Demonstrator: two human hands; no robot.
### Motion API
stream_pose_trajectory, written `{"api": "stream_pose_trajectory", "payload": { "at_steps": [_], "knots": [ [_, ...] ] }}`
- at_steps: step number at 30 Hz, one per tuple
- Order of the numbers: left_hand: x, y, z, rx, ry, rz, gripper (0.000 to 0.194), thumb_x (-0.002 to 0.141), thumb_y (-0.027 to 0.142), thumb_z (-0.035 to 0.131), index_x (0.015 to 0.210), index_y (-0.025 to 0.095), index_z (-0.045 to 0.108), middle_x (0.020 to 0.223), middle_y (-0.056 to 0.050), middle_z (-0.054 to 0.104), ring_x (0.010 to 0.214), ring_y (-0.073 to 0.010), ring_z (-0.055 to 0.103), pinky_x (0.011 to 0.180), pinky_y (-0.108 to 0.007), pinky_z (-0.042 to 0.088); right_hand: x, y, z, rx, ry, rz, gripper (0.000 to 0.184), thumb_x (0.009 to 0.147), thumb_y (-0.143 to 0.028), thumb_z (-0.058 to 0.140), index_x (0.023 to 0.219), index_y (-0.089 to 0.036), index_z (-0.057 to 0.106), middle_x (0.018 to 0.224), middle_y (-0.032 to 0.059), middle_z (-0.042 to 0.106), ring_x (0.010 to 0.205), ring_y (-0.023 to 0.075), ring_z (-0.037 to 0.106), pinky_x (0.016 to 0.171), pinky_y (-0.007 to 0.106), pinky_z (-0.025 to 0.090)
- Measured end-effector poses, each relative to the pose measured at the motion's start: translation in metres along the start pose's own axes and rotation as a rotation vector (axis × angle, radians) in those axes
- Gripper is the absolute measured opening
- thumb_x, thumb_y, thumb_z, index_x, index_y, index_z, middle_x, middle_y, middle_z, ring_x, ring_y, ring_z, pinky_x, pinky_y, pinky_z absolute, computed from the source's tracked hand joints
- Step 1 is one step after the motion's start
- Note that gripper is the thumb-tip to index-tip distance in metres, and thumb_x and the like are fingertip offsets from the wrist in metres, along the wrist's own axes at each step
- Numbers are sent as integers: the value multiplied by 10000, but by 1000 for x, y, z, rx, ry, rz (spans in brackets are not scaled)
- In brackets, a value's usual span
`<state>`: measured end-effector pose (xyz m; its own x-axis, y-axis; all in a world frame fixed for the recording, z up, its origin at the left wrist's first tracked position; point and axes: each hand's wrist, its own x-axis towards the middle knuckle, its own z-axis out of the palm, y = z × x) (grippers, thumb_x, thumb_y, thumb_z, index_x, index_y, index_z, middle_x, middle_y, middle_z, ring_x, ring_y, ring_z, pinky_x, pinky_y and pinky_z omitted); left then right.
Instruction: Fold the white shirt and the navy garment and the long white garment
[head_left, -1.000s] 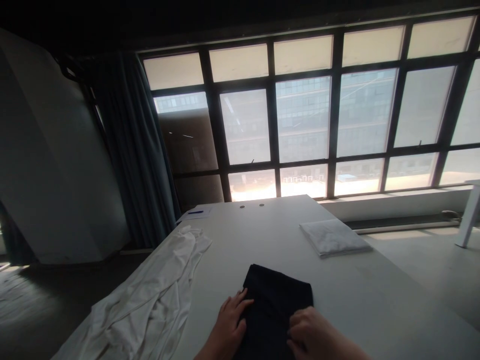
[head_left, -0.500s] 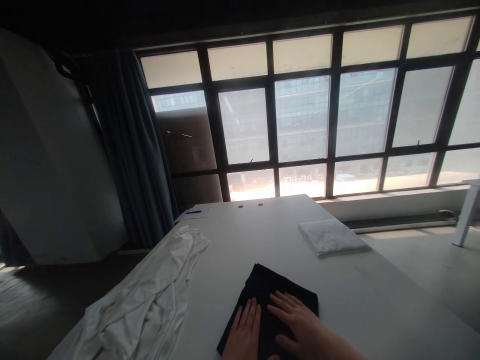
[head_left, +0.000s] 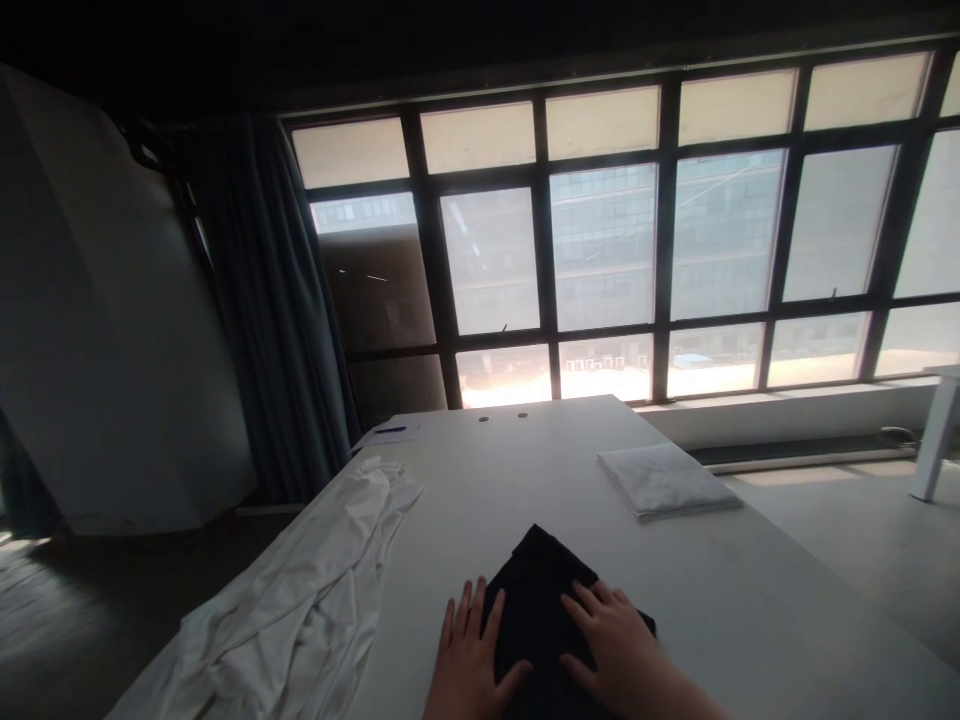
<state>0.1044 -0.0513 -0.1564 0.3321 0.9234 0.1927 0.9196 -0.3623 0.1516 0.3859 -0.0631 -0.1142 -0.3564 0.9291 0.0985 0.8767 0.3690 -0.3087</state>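
Folded cloth (head_left: 536, 610) solid black; crumpled fabric (head_left: 285, 610), folded towel (head_left: 664, 480) white (both plain); curtain (head_left: 270, 300) dark teal.

White table in front of the big window

On the white table (head_left: 465, 470) a crumpled white cloth (head_left: 300, 590) lies at my left side, and a folded white cloth (head_left: 664, 480) sits farther on my right. Near the far edge I see a sheet of paper (head_left: 390, 435) with a blue pen (head_left: 391, 429) on it. A dark blue curtain (head_left: 274, 310) hangs beside the window (head_left: 604, 240).
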Motion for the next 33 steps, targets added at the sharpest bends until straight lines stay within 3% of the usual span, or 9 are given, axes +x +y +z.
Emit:
{"api": "stream_pose_trajectory", "payload": {
  "at_steps": [4, 9, 11, 13, 15, 17, 20, 23, 33],
  "knots": [
    [6, -3, -9, 97, 113, -134, 586, 962, 414, 499, 1529, 270, 456, 1649, -84, 335, 1534, -353, 249, 1240, -601, 240, -2, -11, 1, -137, 78, 31, 245, 898, -338, 572, 992, -185, 737, 1028, 145, 721, 1009, 329, 657, 873, 449, 511],
    [8, 11, -13, 31, 59, 4, 569, 925, 261, 472, 1493, 284, 499, 1607, -35, 423, 1478, -280, 393, 1215, -489, 364, -3, -21, 12, -126, 106, -93, 262, 941, -255, 490, 802, -194, 703, 818, 91, 721, 804, 222, 681, 754, 313, 484],
    [8, 20, -3, -23, -12, 138, 639, 922, 332, 526, 1549, 299, 410, 1650, -30, 326, 1496, -307, 357, 1225, -508, 352, -2, -24, 14, -59, 157, -179, 221, 926, -229, 492, 864, -209, 703, 918, 76, 735, 915, 226, 673, 860, 335, 484],
    [8, 27, 8, -57, -82, 265, 762, 903, 389, 580, 1602, 319, 284, 1671, -24, 238, 1515, -345, 305, 1236, -561, 317, -1, -24, 15, 28, 148, -265, 281, 900, -251, 535, 1127, -232, 699, 1200, 76, 710, 1144, 257, 622, 1032, 389, 442],
    [8, 31, 16, -65, -115, 326, 828, 905, 421, 591, 1622, 338, 185, 1669, -14, 218, 1519, -358, 290, 1237, -592, 295, 0, -18, 16, 109, 71, -311, 539, 920, -342, 553, 1452, -259, 528, 1498, 71, 538, 1372, 280, 482, 1181, 436, 330],
    [8, 31, 17, -64, -109, 324, 843, 919, 466, 586, 1625, 346, 140, 1667, -8, 222, 1518, -354, 293, 1240, -587, 290, 2, -9, 18, 147, -4, -282, 683, 969, -482, 507, 1595, -290, 313, 1636, 47, 332, 1504, 293, 305, 1256, 487, 201],
    [6, 28, 6, -82, -95, 293, 819, 937, 578, 560, 1617, 376, 151, 1671, -9, 200, 1521, -355, 285, 1239, -591, 286, 6, 8, 18, 141, -28, -151, 692, 991, -650, 399, 1602, -355, 261, 1674, -6, 201, 1556, 298, 153, 1274, 549, 87],
    [7, 24, -10, -111, -111, 224, 730, 961, 659, 478, 1596, 429, 201, 1678, 6, 163, 1536, -351, 242, 1238, -607, 267, 10, 25, 16, 114, -23, -24, 731, 973, -728, 348, 1596, -356, 266, 1679, -17, 159, 1563, 305, 105, 1267, 579, 82],
    [19, -26, -12, -61, -111, -94, 700, 983, 695, 357, 1575, 323, 345, 1669, -57, 271, 1538, -304, 251, 1256, -548, 219, 21, 69, 29, 26, 144, 183, 650, 1010, -580, 354, 1545, -220, 431, 1606, 77, 383, 1526, 326, 254, 1244, 559, 197]
  ]
}}
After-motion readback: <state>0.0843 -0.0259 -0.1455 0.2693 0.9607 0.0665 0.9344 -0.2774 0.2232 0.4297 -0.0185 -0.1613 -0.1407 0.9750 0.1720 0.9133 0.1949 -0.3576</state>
